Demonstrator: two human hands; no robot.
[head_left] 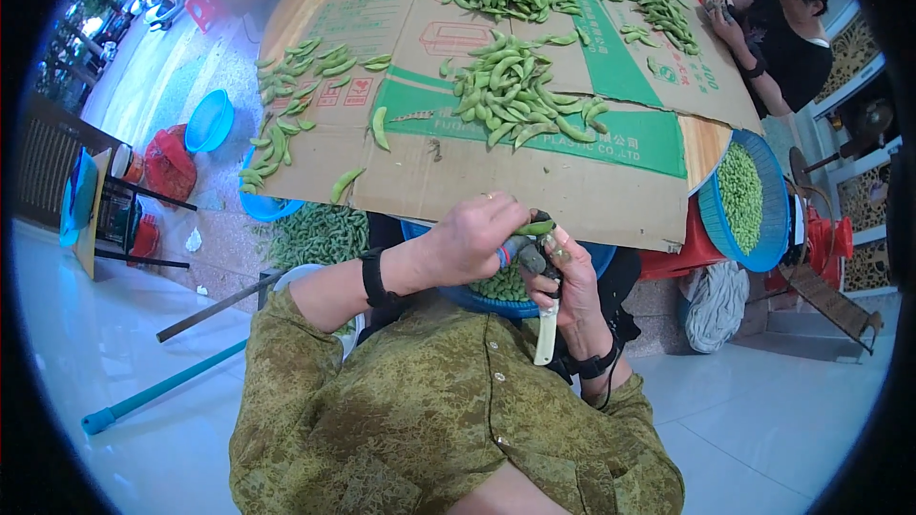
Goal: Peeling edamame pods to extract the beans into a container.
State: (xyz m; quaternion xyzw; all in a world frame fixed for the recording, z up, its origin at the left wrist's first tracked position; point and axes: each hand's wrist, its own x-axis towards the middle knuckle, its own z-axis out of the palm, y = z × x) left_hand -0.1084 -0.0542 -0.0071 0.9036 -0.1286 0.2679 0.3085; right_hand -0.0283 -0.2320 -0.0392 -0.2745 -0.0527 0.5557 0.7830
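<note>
The left hand (482,231), its fingers curled closed, pinches one end of a plump green bean pod (537,227), while the right hand (576,288), also closed, grips a tool with a slim white handle (547,334), handle end downward, probably to keep its working end, hidden by the fingers, near the pod. Both hands work above a round blue plastic basin (463,299) holding green beans, presumably to catch droppings; loose pods (515,86) lie ahead on flattened brown cardboard (496,181), apparently within reach.
</note>
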